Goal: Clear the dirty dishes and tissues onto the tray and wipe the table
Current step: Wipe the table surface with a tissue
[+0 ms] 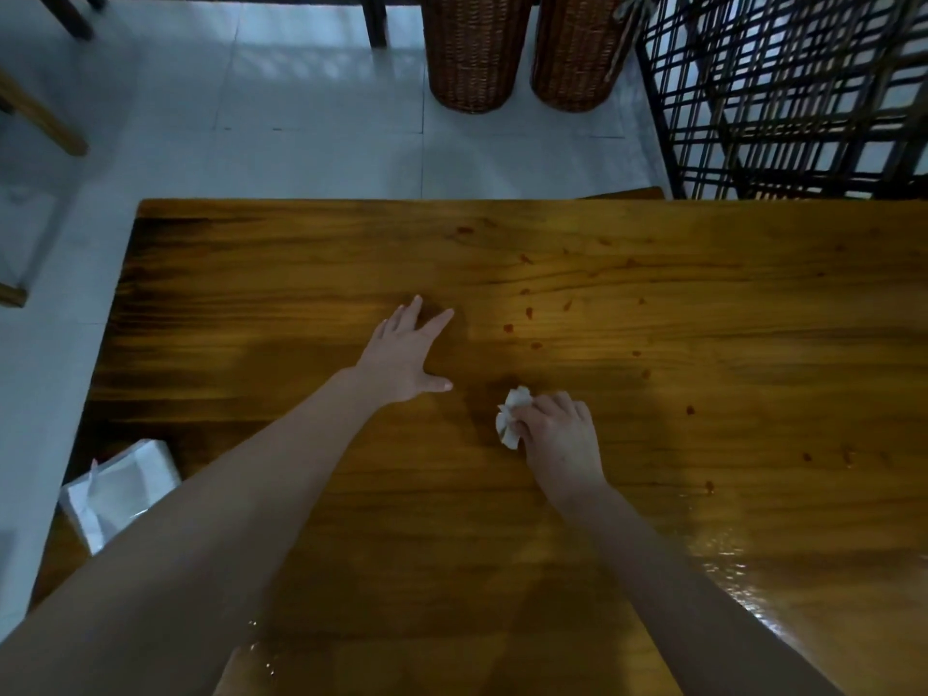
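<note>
Right hand [560, 434] is bunched tight round a crumpled white tissue [512, 416], pressing it on the wooden worktop [301, 273] at centre frame. Left hand [409, 361] lies flat just up and left of it, fingers spread, holding nothing. The red spots [530, 312] scatter up and to the right of the tissue, so the right hand is nearer; I'd guess the wipe heads that way. Tissue pack [118, 494] sits lower left. No tray in sight.

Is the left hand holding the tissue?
No, the left hand rests flat on the table, fingers spread, while the right hand grips the tissue.
</note>
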The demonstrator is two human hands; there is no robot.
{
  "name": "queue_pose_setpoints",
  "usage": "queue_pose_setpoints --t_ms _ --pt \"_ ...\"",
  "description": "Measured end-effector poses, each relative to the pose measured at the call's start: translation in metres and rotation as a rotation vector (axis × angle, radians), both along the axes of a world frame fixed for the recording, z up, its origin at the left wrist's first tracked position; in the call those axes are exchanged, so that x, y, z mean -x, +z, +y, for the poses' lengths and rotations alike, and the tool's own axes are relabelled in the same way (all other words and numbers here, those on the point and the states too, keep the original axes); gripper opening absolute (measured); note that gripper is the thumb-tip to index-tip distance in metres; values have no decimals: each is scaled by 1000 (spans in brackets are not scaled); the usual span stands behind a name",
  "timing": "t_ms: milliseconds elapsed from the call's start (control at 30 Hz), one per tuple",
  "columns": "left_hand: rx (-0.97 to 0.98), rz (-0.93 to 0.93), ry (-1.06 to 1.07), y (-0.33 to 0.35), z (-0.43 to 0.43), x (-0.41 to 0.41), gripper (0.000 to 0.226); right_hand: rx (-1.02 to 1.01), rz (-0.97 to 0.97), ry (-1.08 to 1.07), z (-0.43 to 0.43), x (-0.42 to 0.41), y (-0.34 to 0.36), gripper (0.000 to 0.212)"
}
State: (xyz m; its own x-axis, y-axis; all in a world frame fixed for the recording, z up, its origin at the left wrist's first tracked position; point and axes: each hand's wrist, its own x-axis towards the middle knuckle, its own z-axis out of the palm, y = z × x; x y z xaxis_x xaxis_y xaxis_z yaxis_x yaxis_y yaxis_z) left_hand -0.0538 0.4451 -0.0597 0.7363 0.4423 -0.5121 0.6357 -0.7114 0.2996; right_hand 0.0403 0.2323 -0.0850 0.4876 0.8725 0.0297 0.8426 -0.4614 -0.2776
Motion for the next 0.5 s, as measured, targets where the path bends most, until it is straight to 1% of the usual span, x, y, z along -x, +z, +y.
queue_pose_setpoints --t_ms 67,167,267,367,433,500 --pt "-24 13 -24 2 9 -8 100 20 21 -35 8 -11 1 18" --pt "-38 47 -25 4 19 -12 101 8 72 -166 28 -38 1 10" --pt "-52 85 -41 2 25 -13 103 -1 98 -279 53 -69 5 13" --pt "-85 108 -52 0 29 -18 105 52 88 -277 71 -83 8 16" --pt "-115 123 -42 0 33 -21 106 20 85 -306 71 -78 8 16" --pt "-131 157 -39 0 38 -20 106 -9 78 -290 63 -66 6 15"
